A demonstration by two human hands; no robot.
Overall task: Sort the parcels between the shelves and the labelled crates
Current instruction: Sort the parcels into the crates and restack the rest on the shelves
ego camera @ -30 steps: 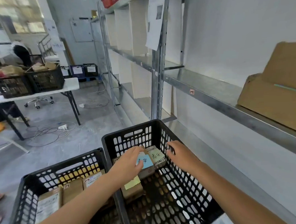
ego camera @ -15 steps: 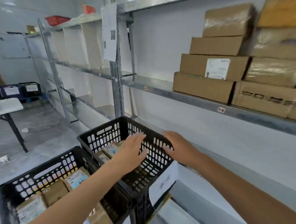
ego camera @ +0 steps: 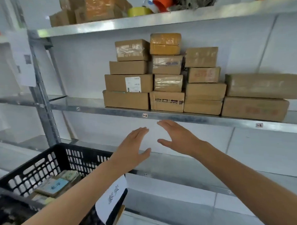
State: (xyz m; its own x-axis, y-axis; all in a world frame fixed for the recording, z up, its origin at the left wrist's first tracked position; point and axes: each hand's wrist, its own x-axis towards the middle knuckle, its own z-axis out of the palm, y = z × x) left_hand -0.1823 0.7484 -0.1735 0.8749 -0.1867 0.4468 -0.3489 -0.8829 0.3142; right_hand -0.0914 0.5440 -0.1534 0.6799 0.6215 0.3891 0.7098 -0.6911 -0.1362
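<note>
Left hand (ego camera: 133,144) and right hand (ego camera: 176,136) have lifted off the slotted plastic crate (ego camera: 45,166), fingers (ego camera: 141,131) flat, holding nothing.

A parcel sorting or storage room is shown. Taped cardboard parcels (ego camera: 127,99) are stacked on grey metal shelving (ego camera: 110,112) marked with small tags (ego camera: 145,115), and a black plastic crate (ego camera: 45,164) with a handwritten paper label (ego camera: 112,196) is seen holding small packets (ego camera: 57,186).

Brown parcels (ego camera: 129,99), black perforated crate (ego camera: 45,164), white label (ego camera: 112,196), yellow tape roll (ego camera: 139,11)
</note>
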